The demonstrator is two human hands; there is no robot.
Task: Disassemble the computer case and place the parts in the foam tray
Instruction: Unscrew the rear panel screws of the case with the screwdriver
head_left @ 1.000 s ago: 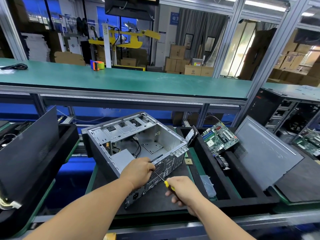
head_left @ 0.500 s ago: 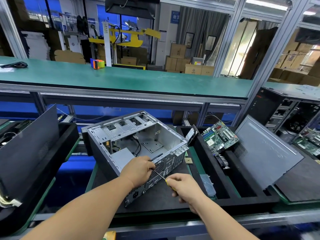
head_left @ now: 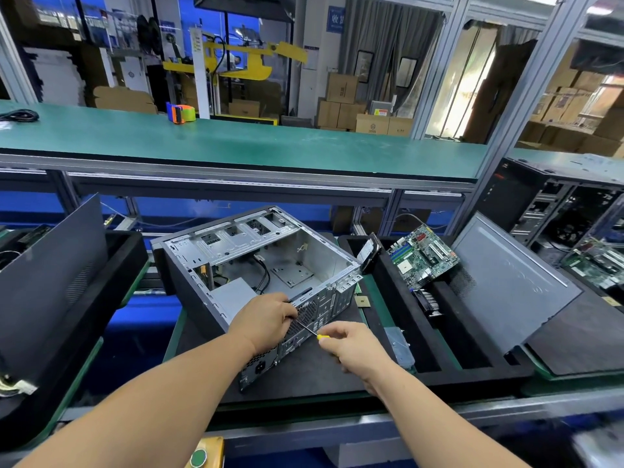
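Grey steel computer case point(head_left: 256, 265) lies on its side, open face up, on a black mat point(head_left: 304, 369); it serves as the landmark below. Left hand point(head_left: 266, 319) sits on the case's rear panel edge, fingers curled over the rim near the fan grille, gripping it. Right hand point(head_left: 354, 349) is just right of the rear panel, fingers closed round a screwdriver point(head_left: 314, 333) with a yellow handle; its thin shaft angles up-left to the rear panel beside the left hand's fingers. Tip contact point is hidden by the left hand.

Inside the case: black cables point(head_left: 265, 275) and a grey box point(head_left: 233, 293) at the near-left corner.

Right of the case, black foam tray point(head_left: 472, 369) with long slots. A motherboard point(head_left: 422, 260) stands tilted at the tray's far end, a heatsink fan point(head_left: 427, 300) just in front of it, a grey side panel point(head_left: 513, 282) leans across the tray's right part. A small clear bag point(head_left: 400, 346) lies at the tray's near-left edge. A small gold chip point(head_left: 361, 301) lies on the mat between case and tray.

Left of the case, another dark panel point(head_left: 50, 268) leans in a second foam tray point(head_left: 125, 251). Behind the case, a green bench top point(head_left: 236, 143) carries a tape dispenser point(head_left: 180, 113).
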